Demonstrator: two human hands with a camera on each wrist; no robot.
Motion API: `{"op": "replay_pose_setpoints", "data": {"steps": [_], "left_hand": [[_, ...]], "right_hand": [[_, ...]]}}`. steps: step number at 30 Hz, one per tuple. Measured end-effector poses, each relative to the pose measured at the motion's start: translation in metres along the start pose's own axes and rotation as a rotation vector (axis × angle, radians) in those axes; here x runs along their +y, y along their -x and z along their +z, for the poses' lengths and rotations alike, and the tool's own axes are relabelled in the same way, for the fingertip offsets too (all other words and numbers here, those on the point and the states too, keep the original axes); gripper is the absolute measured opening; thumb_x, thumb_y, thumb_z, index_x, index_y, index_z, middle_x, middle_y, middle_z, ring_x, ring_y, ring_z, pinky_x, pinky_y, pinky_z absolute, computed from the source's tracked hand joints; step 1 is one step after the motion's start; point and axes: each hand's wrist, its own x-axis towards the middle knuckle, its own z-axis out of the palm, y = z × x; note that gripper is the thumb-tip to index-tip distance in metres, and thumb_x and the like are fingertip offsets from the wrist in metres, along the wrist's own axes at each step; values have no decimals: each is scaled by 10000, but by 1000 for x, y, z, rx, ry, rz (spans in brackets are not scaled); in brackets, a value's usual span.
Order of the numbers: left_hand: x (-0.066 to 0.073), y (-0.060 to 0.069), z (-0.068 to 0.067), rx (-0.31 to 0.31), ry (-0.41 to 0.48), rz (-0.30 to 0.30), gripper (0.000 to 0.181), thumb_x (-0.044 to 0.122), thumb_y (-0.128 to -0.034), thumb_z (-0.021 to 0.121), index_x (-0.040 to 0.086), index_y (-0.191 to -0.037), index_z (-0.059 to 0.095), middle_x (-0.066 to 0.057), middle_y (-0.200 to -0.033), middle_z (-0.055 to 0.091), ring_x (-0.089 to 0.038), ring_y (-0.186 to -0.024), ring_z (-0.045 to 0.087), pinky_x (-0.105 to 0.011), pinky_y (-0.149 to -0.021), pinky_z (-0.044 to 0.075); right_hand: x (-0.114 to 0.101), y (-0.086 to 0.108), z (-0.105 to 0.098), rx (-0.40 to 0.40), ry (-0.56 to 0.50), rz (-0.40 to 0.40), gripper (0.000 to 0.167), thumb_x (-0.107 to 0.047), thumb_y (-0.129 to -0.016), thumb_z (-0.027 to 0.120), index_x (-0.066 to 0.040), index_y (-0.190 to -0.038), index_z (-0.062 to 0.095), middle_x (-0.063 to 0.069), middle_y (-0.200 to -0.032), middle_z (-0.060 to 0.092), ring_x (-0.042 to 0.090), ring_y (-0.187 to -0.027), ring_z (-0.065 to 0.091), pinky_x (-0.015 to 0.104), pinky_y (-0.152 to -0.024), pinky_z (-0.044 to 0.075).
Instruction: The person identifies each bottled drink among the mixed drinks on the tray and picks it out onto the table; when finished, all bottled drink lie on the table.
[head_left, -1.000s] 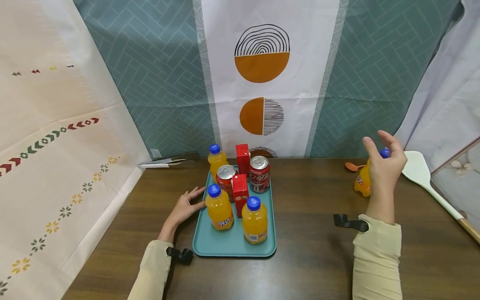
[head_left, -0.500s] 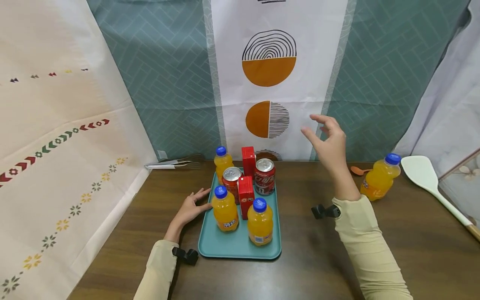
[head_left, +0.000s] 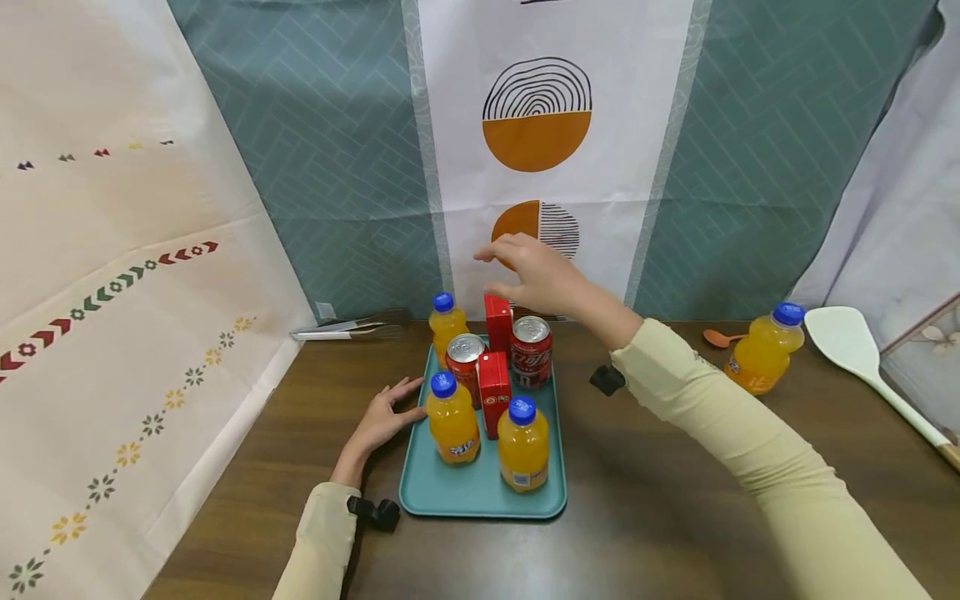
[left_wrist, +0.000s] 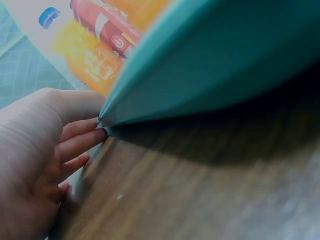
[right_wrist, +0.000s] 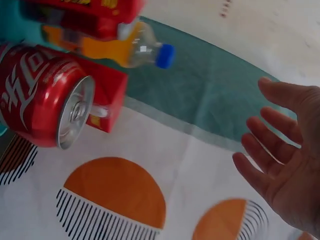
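Note:
My left hand [head_left: 388, 417] touches the left edge of a teal tray [head_left: 480, 500], fingers extended along its side. In the left wrist view the thumb meets the tray's rim. On the tray stand three orange soda bottles with blue caps, including a front-right bottle [head_left: 523, 446], a front-left bottle [head_left: 453, 421] and a back bottle [head_left: 446, 325]. Two red cola cans, a right can [head_left: 531, 354] and a left can [head_left: 465, 367], stand among a front red carton [head_left: 494, 396] and a back red carton [head_left: 498, 321]. Above the tray's back, my right hand [head_left: 536, 271] hangs, holding nothing.
Another orange soda bottle [head_left: 765, 350] stands on the wooden table at right, near an orange spoon [head_left: 718, 338]. Farther right lies a white spatula [head_left: 843, 346]. Metal-and-white utensils [head_left: 345, 330] lie at back left. Fabric [head_left: 360, 167] hangs behind the table.
My right hand has swept left from near the bottle on the right to above the back of the tray. My left hand stays at the tray's edge. The head view has shifted slightly.

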Motion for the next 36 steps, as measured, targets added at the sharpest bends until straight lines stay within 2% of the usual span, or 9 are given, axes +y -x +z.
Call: {"op": "replay_pose_setpoints", "data": {"steps": [5, 9, 13, 18, 23, 27, 30, 36], "left_hand": [[-1, -1, -2, -3, -9, 0, 589, 161, -862, 713, 47, -1405, 517, -198, -1486, 454, -374, -1466, 293, -565, -1238, 47], [-1, -2, -1, 1, 1, 16, 583, 159, -861, 716, 46, -1400, 523, -201, -1477, 467, -379, -1465, 291, -570, -1236, 44], [-1, -3, 0, 0, -8, 27, 579, 156, -865, 711, 37, -1399, 521, -205, -1469, 473, -387, -1462, 293, -589, -1229, 23], [0, -2, 0, -6, -17, 17, 580, 163, -873, 707, 40, -1406, 513, -204, -1474, 467, -387, -1464, 289, -601, -1224, -7], [0, -1, 1, 9, -23, 6, 579, 171, -878, 699, 53, -1412, 508, -203, -1489, 453, -382, -1465, 293, -585, -1231, -3], [3, 1, 3, 41, -10, -17, 561, 153, -866, 705, 65, -1393, 534, -202, -1473, 479, -394, -1424, 358, -600, -1212, 158], [6, 2, 5, 57, 22, -50, 548, 133, -859, 704, 72, -1381, 549, -195, -1452, 503, -395, -1374, 406, -611, -1168, 267], [9, 0, 4, 53, 72, -94, 552, 115, -855, 705, 78, -1384, 548, -184, -1444, 514, -386, -1364, 410, -601, -1163, 285]], "right_hand": [[0, -29, 13, -183, 52, 12, 429, -244, -907, 673, -99, -1304, 598, 92, -1282, 630, 254, -1222, 553, 409, -1065, 471], [2, -39, 24, -280, 76, 24, 466, -255, -901, 687, -106, -1329, 579, 94, -1310, 607, 260, -1227, 556, 402, -1055, 483], [7, -47, 38, -335, 60, 44, 529, -287, -897, 697, -116, -1372, 539, 99, -1357, 567, 263, -1254, 540, 404, -1068, 479], [13, -54, 54, -370, -27, 49, 591, -268, -905, 691, -56, -1410, 467, 149, -1389, 532, 295, -1263, 532, 398, -1073, 476], [17, -56, 73, -385, -147, 47, 583, -248, -901, 697, 14, -1376, 485, 192, -1292, 586, 316, -1158, 602, 370, -1007, 520], [17, -58, 82, -365, -219, 82, 541, -241, -894, 706, 25, -1330, 526, 188, -1177, 623, 309, -1085, 633, 347, -945, 550], [18, -59, 85, -357, -262, 109, 526, -219, -893, 705, 38, -1321, 538, 198, -1163, 631, 318, -1087, 632, 345, -943, 553], [21, -59, 86, -375, -304, 131, 528, -172, -907, 682, 49, -1355, 509, 214, -1184, 627, 328, -1096, 625, 346, -945, 557]]}}
